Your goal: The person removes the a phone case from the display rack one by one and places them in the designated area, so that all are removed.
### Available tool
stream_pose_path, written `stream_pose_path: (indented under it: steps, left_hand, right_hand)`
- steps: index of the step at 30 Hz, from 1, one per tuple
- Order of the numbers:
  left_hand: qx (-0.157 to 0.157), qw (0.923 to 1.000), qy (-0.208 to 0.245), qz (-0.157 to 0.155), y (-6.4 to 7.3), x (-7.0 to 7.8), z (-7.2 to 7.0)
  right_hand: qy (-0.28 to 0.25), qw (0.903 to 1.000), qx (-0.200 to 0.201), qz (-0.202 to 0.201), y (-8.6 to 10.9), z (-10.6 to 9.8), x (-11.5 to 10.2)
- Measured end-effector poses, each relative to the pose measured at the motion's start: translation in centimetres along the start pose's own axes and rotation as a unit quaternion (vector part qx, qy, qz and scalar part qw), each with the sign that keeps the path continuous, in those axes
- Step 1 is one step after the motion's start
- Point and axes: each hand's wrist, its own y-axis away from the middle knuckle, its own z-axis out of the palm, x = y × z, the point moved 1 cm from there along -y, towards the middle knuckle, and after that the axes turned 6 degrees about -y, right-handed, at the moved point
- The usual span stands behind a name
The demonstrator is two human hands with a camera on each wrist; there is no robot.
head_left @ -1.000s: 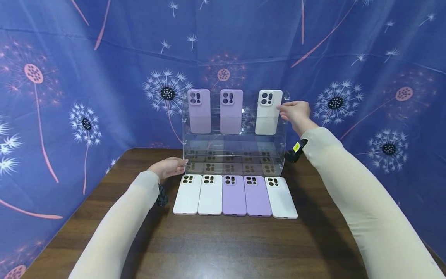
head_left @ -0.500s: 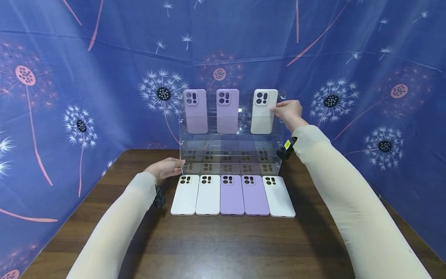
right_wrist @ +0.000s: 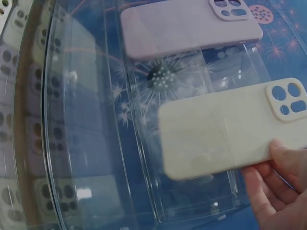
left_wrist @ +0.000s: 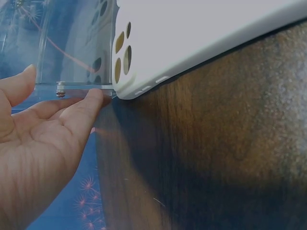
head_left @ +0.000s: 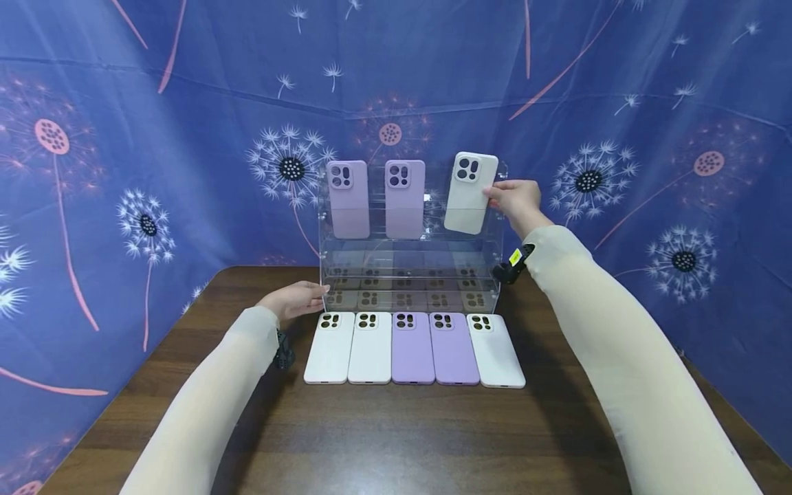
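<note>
While the right hand (head_left: 518, 203) pinches its right edge between thumb and fingers, a white case (head_left: 470, 192) stands slightly tilted, top leaning right, at the top tier of the clear stand (head_left: 411, 259), upper right of centre. It looks plain and smooth, with rounded corners and a raised square block at its upper left; blue cloth (head_left: 204, 103) shows through the block's four holes. Its lower half, seen through a clear panel, looks duller. From the right wrist it seems creamier. Two purple cases (head_left: 350, 199) stand to its left. At left of centre, the left hand (head_left: 293, 300) touches the stand's side, fingers fairly straight. Five more cases (head_left: 413, 348) lie across the bench (head_left: 396, 440).
</note>
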Motion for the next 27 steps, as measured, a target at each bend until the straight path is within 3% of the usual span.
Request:
stream_pose_path:
  steps: [13, 18, 27]
  left_hand:
    - [-0.003, 1.0000, -0.008, 0.004, 0.0, 0.1, 0.0]
    - [0.004, 0.9998, -0.017, 0.007, -0.1, 0.1, 0.1]
    - [-0.006, 0.9999, -0.012, 0.010, 0.1, 0.0, 0.2]
  right_hand:
    - [-0.090, 0.9941, 0.012, -0.060, 1.1, -0.5, -2.6]
    - [-0.128, 0.9895, 0.016, -0.065, 1.6, -1.0, -3.5]
    - [-0.110, 0.9917, -0.007, -0.065, 2.9, -1.4, -3.8]
